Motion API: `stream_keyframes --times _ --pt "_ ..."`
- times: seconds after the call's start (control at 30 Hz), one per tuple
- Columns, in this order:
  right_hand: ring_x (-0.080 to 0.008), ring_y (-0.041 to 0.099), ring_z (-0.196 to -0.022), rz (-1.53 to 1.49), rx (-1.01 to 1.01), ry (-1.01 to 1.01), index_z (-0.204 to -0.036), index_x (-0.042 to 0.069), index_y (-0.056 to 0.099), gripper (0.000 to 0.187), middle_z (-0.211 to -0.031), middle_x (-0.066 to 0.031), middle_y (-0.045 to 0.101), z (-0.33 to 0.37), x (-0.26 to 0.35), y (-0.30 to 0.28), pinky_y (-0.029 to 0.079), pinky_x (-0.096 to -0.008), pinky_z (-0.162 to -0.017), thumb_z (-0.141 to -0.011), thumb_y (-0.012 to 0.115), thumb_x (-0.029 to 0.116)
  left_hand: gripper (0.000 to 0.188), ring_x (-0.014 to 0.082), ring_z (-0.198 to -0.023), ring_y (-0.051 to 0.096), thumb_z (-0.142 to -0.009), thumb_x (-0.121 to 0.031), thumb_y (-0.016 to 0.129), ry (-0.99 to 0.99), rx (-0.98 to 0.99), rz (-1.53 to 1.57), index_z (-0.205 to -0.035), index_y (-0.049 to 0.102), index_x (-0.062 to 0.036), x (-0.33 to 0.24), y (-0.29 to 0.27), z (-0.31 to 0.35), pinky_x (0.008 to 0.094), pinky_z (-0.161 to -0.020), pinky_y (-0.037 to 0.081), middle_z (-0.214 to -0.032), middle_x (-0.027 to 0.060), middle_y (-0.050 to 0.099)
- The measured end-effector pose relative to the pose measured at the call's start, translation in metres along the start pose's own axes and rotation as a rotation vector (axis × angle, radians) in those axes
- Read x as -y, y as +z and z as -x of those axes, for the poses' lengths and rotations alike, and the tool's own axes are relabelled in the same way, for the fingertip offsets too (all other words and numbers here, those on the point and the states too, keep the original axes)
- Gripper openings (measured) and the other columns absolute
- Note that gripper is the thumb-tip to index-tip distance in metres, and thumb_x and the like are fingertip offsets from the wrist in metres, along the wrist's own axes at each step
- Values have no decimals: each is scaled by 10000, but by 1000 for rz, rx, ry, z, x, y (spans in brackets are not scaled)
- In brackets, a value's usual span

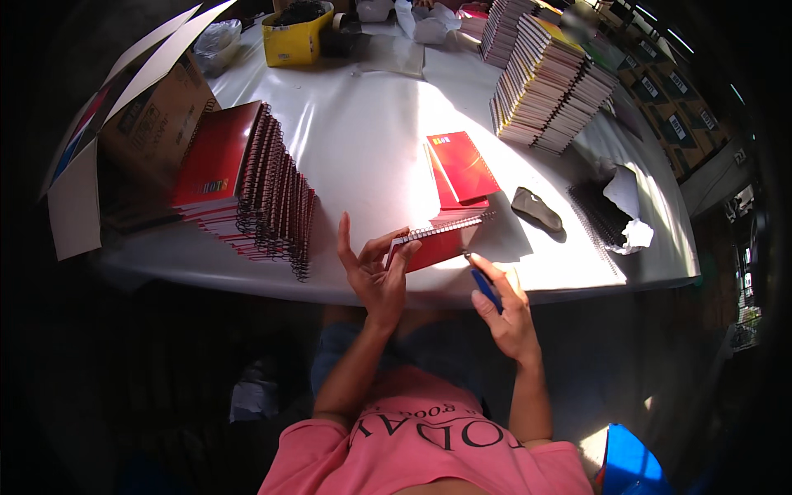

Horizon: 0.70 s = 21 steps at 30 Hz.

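Observation:
My left hand (pixel 379 279) grips a red spiral notebook (pixel 437 249) at its left end, thumb and fingers pinching it near the table's front edge. The notebook is tilted, with its wire coil along the upper edge. In my right hand (pixel 513 320) is a blue-handled hand tool (pixel 486 289), its dark tip close to the notebook's right end; its exact kind is hard to make out. Just beyond lies a small pile of red notebooks (pixel 466 169), the top one askew. To the left stands a tall stack of red spiral notebooks (pixel 216 157).
An open cardboard box (pixel 153 124) is behind the left stack. A yellow box (pixel 291 43) stands at the back. Tall notebook stacks (pixel 536 91) rise at the far right. A grey oblong object (pixel 536 209), black wire coils (pixel 596 213) and torn white paper (pixel 631 206) lie on the right.

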State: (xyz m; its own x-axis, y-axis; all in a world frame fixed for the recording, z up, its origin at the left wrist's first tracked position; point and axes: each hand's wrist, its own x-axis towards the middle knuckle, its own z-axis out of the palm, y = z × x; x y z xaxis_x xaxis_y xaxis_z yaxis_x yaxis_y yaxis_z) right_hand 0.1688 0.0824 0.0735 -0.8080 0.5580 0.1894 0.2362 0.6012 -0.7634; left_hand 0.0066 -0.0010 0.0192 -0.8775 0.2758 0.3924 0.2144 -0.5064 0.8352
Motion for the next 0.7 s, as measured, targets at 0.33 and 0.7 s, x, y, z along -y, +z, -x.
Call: stream_keyframes --times 0.33,0.7 --pt "-340 265 -1367 336 -184 146 -1359 187 463 616 -1471 -161 292 -22 -55 4 78 -594 -1083 -853 575 520 606 159 -957 626 -944 -121 538 -274 -35 281 -1436 187 -81 -32 -7 -13 291 -869 491 -1013 180 654" --pt "-164 626 -960 -1246 -36 -219 -1241 31 499 382 -1075 -96 635 -139 91 16 541 -316 -813 -874 601 21 620 300 -1235 462 -892 -226 608 840 -195 -329 -1381 288 -20 -138 -63 -49 417 -1012 367 -1311 235 464"
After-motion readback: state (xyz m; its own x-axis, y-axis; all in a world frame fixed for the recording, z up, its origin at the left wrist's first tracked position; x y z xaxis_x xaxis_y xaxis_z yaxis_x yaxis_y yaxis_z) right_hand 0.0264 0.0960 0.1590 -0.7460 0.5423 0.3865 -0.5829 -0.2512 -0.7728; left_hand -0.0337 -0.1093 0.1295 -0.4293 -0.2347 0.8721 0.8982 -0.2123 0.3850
